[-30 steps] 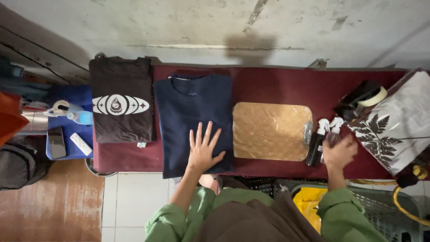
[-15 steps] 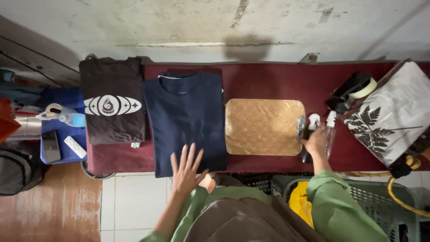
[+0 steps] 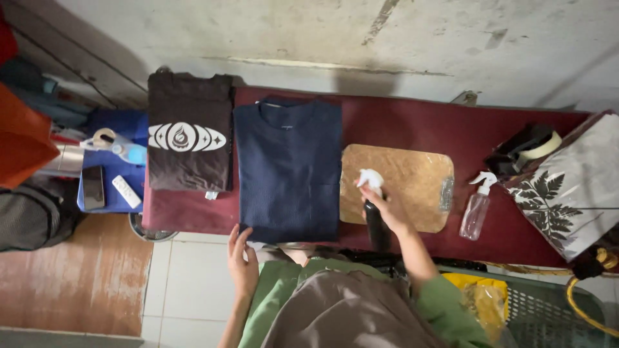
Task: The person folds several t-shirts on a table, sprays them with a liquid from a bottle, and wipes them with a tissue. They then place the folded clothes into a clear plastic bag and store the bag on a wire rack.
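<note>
The right hand (image 3: pixel 387 205) gripped a dark spray bottle (image 3: pixel 375 216) at centre frame, nozzle toward the folded navy shirt (image 3: pixel 289 167) (centre-left), the left hand (image 3: pixel 242 261) open below; misting seemingly underway, steady aim probably needed next.

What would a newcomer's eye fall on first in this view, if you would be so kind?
Probably the right hand gripping a dark spray bottle with a white nozzle over the tan board at mid-table. Just left of it a folded navy T-shirt lies flat on the maroon table, beside a black shirt with a white emblem. The left hand hangs open off the near edge, holding nothing.
</note>
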